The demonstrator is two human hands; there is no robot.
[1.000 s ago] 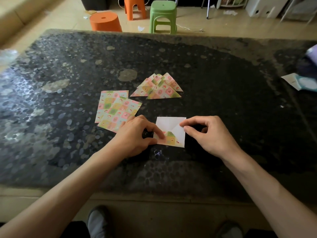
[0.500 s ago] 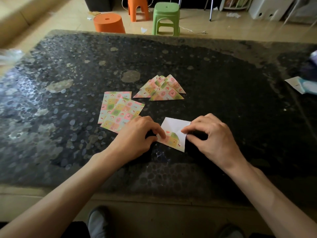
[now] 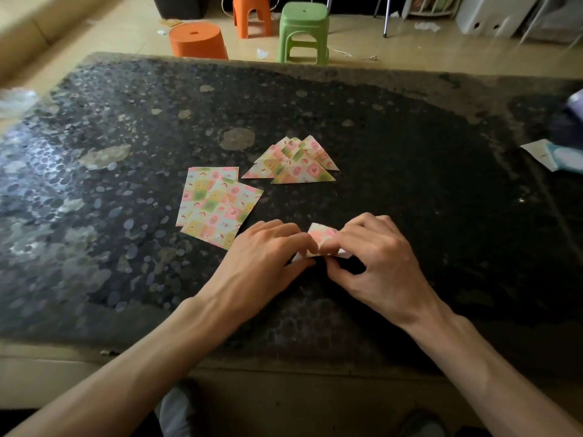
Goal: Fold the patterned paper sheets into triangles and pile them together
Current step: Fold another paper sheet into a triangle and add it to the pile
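Together, left hand (image 3: pixel 262 255) and right hand (image 3: pixel 380 261), curled fingertip grip on the folded sheet (image 3: pixel 323 236).

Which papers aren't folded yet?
The flat square sheets beside the left hand. The pile farther back is triangles, and the right hand helps pinch a half-folded sheet.

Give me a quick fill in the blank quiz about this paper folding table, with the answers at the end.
1. The sheet being folded is pinched by ____ hands, the left hand and the right hand.
2. The finished pile holds pieces shaped like ____.
3. The flat sheets lie to the ____ of that pile.
4. The rightmost stool beyond the table is ____.
Missing words: two; triangles; left; green.
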